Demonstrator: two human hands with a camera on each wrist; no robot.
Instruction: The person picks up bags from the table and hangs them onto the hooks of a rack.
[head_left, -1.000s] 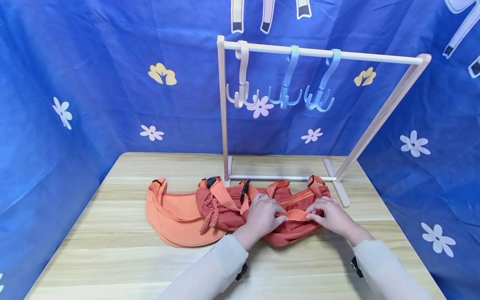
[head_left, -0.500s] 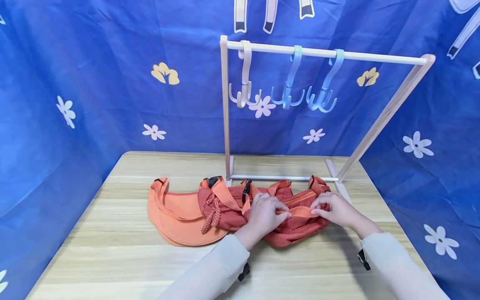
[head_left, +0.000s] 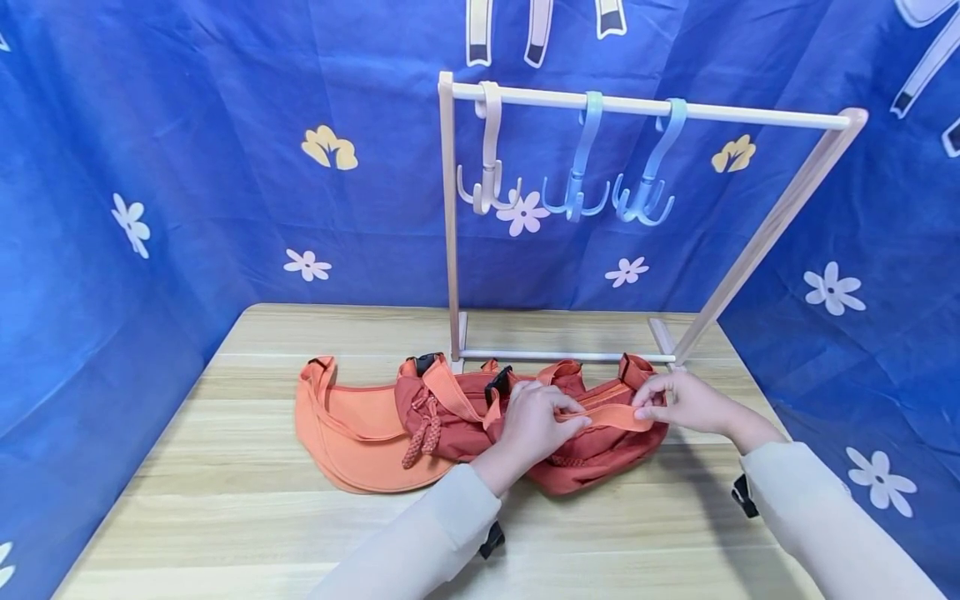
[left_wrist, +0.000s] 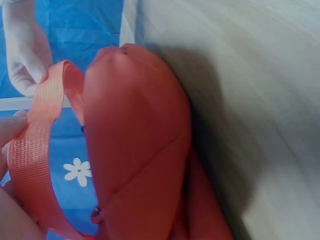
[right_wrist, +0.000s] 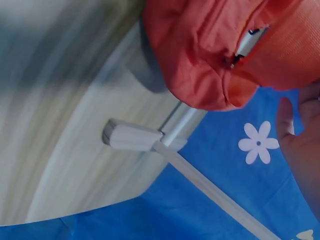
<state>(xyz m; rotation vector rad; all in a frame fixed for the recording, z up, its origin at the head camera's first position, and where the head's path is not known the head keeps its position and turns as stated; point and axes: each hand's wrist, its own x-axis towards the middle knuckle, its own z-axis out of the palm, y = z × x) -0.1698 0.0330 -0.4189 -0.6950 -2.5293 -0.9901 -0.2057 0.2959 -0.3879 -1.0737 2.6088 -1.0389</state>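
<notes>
A red waist bag (head_left: 577, 477) lies on the table under both hands. Its flat orange strap (head_left: 617, 416) stretches between them. My left hand (head_left: 534, 425) pinches the strap near its left end, thumb against fingers. My right hand (head_left: 686, 402) pinches it farther right, by the bag's right end. In the left wrist view the strap (left_wrist: 31, 150) arches beside the bag body (left_wrist: 137, 135). At the right wrist view's edge, the right hand (right_wrist: 302, 135) is partly cut off beside the strap. Left of this bag lies another red bag (head_left: 453, 433) with a braided cord and a black buckle (head_left: 498, 383).
An orange sun visor (head_left: 348, 454) lies at the left, partly under the neighbouring bag. Behind the bags stands a rack (head_left: 452, 233) with a white hook (head_left: 489, 158) and two blue hooks (head_left: 576, 167) on its bar. Blue flowered cloth (head_left: 225, 192) surrounds the wooden table (head_left: 247, 517).
My right hand has slid rightward along the orange strap and slightly up, so a longer stretch shows between the hands. The left hand stays nearly in place. The black buckle has shifted slightly.
</notes>
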